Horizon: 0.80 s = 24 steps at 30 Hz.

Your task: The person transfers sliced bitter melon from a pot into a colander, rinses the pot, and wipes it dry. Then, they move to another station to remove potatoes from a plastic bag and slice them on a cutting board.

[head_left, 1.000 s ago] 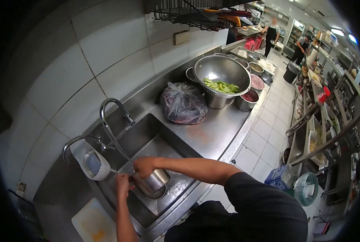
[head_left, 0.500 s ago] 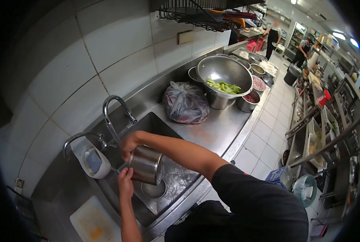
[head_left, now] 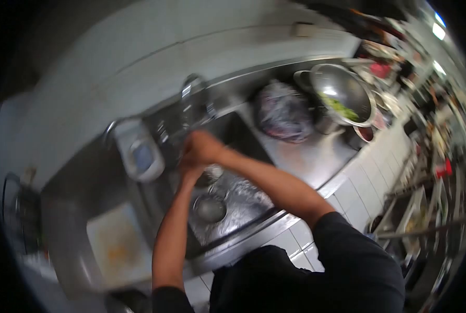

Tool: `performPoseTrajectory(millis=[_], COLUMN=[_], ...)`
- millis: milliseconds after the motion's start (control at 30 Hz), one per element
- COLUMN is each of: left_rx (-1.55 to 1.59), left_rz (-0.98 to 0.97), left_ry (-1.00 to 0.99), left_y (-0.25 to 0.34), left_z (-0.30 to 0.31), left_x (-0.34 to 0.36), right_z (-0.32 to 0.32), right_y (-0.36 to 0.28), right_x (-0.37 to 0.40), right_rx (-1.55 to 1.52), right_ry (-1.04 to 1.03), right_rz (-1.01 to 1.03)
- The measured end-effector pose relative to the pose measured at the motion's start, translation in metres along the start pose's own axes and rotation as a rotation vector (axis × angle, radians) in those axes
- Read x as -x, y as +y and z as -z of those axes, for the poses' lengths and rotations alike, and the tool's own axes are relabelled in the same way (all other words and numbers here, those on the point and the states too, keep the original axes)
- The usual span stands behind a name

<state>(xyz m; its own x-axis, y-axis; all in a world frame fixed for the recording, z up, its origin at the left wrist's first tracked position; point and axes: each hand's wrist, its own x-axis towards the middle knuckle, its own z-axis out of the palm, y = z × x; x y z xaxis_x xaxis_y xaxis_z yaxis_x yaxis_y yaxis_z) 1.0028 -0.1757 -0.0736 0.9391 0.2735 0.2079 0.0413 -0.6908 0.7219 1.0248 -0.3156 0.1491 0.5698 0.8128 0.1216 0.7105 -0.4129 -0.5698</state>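
Note:
Both my hands are close together over the steel sink [head_left: 243, 133], below the tall curved tap [head_left: 191, 99]. My right hand [head_left: 204, 147] overlaps my left hand [head_left: 189, 166], and motion blur smears the fingers of both. I cannot tell whether either one grips anything. Just beneath them a shiny metal shape [head_left: 212, 175] shows partly, mostly covered by the hands and forearm. Nearer my body, a round metal bowl [head_left: 210, 208] rests on the wet sink bottom.
Left of the sink are a white container with a blue-grey item [head_left: 141, 156] and a stained cutting board [head_left: 119, 248]. On the right counter stand a filled plastic bag [head_left: 284, 112], a large steel bowl with green vegetables [head_left: 342, 88] and several smaller containers.
The view has swung, shifting the sink and counter. The metal pot my hands held on its side is no longer plainly seen in them; my hands have come together.

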Motion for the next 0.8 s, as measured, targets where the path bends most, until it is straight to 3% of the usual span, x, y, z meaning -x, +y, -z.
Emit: performPoseTrajectory(millis=[67, 100, 133, 200, 267, 300, 333, 367, 433, 467, 500, 567, 600, 700, 767, 800], left_rx=[-0.509, -0.281, -0.424, -0.067, 0.214, 0.323, 0.433, 0.577, 0.862, 1.076, 1.159, 1.322, 1.303, 1.580, 1.653, 1.632], left_rz=[0.031, 0.077, 0.103, 0.157, 0.270, 0.364, 0.457, 0.534, 0.682, 0.819, 0.820, 0.807, 0.950, 0.934, 0.933, 0.890], left_ry=[-0.173, 0.107, -0.133, -0.023, 0.053, 0.068, 0.090, 0.168, 0.336, 0.316, 0.374, 0.476, 0.630, 0.777, 0.774, 0.739], left_y=[0.086, 0.112, 0.122, 0.117, 0.113, 0.111, 0.111, 0.106, 0.093, 0.101, 0.091, 0.063, 0.057, 0.056, 0.104, 0.108], left_z=[0.050, 0.056, 0.066, 0.060, 0.058, 0.057, 0.057, 0.053, 0.043, 0.059, 0.059, 0.053, 0.052, 0.076, 0.113, 0.120], left_x=[0.020, 0.030, 0.032, 0.047, 0.068, 0.083, 0.099, 0.114, 0.152, 0.171, 0.194, 0.241, 0.257, 0.307, 0.306, 0.317], right_z=[0.011, 0.001, -0.003, 0.004, -0.001, -0.002, -0.006, -0.013, -0.024, -0.029, -0.035, -0.032, -0.033, -0.044, -0.045, -0.054], right_y=[0.002, 0.017, 0.032, 0.036, 0.049, 0.066, 0.079, 0.108, 0.147, 0.155, 0.164, 0.148, 0.148, 0.156, 0.163, 0.194], right_x=[0.005, 0.000, -0.007, -0.015, -0.031, -0.038, -0.040, -0.055, -0.066, -0.068, -0.064, -0.057, -0.056, -0.060, -0.070, -0.081], right_rx=[-0.047, -0.030, -0.040, -0.009, 0.183, 0.210, 0.317, 0.540, 0.667, 0.670, 0.623, 0.619, 0.642, 0.682, 0.667, 0.484], right_ry=[0.009, 0.102, 0.085, 0.057, 0.185, 0.199, 0.347, 0.328, 0.256, 0.246, 0.306, 0.309, 0.338, 0.396, 0.414, 0.489], right_rz=[-0.038, 0.035, 0.040, -0.112, -0.232, -0.181, -0.112, -0.103, -0.066, -0.102, -0.009, -0.006, 0.021, 0.055, 0.019, 0.012])
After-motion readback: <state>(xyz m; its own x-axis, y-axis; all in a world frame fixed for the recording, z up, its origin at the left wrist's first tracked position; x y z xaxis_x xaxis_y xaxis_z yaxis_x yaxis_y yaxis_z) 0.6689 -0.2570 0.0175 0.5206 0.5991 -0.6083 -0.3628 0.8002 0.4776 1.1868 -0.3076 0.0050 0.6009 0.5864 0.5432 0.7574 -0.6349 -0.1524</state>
